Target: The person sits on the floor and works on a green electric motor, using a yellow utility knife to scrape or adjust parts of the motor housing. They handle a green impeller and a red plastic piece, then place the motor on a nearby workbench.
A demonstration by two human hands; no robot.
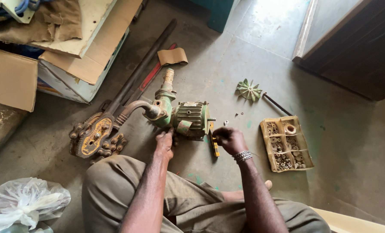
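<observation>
single head-worn view, steeply downward, close over the floor (227, 64) ahead

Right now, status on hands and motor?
Left hand braces green motor. Right hand grips yellow tool at motor's end. Parts tray and fan lie clear.

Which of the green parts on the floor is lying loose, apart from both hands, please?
The green fan impeller with radiating blades, lying alone above the parts tray; the green motor sits between both hands.
</observation>
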